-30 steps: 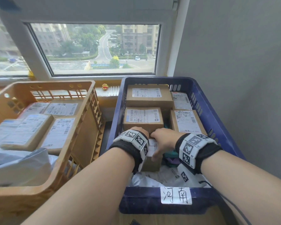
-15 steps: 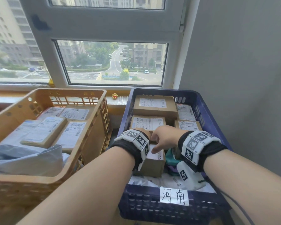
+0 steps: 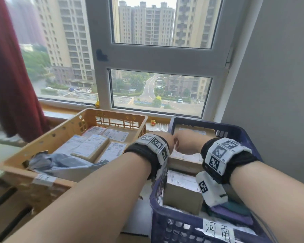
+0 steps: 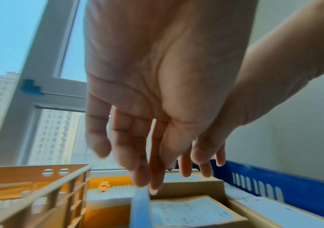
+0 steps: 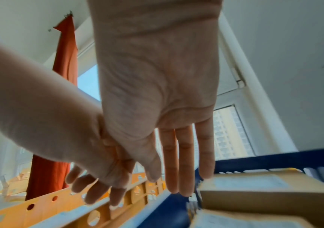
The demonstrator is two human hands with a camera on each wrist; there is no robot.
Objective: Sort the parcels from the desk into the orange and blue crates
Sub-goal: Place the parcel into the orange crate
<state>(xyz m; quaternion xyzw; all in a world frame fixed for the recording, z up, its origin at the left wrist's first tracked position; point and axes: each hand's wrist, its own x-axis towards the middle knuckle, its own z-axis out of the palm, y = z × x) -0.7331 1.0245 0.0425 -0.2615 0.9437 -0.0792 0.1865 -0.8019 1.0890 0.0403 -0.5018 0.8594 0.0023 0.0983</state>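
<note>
both hands, left hand and right hand, empty with fingers loosely extended, over blue crate of parcels

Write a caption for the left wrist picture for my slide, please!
Open left hand beside the right hand, both empty above parcels in the blue crate.

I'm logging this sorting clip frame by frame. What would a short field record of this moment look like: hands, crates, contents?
left hand: empty, fingers straight, above the blue crate's left rim
right hand: empty, fingers straight, beside the left hand, over the blue crate
blue crate: on the right, holds several labelled cardboard boxes, handwritten paper label on its near wall
orange crate: on the left, holds labelled boxes and a grey poly mailer
windowsill: small yellow toy between the crates
parcel in hand: none
</note>
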